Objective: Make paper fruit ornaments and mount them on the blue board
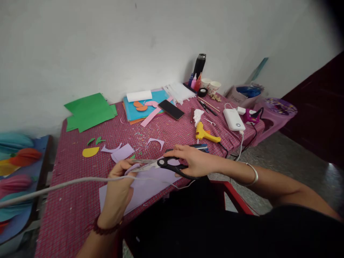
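My right hand (195, 160) is closed on the black handles of a pair of scissors (158, 164), whose blades point left. My left hand (118, 190) pinches a sheet of lilac paper (150, 184) at the near edge of the table, right by the blade tips. The blades lie across the top edge of that sheet. Small lilac offcuts (122, 151) and a curved lilac piece (156, 142) lie just beyond on the red checked cloth (72, 200).
Further back lie green sheets (88, 111), a stack of blue and orange paper (146, 104), a black phone (171, 109), a yellow glue gun (205, 134), a white power bank (233, 119), cups and a black flask (199, 65). A white cable (53, 186) crosses the left foreground.
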{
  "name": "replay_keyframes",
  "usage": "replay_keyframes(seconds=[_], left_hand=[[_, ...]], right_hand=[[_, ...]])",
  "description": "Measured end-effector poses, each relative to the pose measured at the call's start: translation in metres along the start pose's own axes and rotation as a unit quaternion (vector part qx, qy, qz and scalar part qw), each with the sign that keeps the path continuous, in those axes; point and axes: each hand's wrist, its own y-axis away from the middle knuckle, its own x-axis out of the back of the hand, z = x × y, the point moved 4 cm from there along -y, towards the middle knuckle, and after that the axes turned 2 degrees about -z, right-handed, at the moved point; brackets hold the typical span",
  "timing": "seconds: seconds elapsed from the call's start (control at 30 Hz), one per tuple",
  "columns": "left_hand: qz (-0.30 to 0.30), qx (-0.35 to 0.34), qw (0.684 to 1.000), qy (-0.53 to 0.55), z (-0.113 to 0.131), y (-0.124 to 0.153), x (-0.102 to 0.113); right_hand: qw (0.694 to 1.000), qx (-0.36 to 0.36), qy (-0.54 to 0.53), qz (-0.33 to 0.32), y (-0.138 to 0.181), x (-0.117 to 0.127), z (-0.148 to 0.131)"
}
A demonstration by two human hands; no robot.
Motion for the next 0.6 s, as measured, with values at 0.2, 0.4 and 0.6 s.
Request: replay_keyframes(seconds=[0.2, 0.4, 0.6], left_hand=[[-0.019, 0.013, 1.0, -0.002, -0.012, 0.0, -0.002], [-0.011, 0.002, 0.999, -0.034, -0.013, 0.001, -0.002], [-0.02, 0.011, 0.999, -0.044, -0.01, 0.001, -0.006]], right_hand=[[0.997, 0.018, 0.071, 0.012, -0.004, -0.001, 0.0], [0.999, 0.016, 0.046, -0.005, -0.006, 0.002, -0.001], [0.999, 0.016, 0.041, -0.005, -0.005, 0.001, 0.0]])
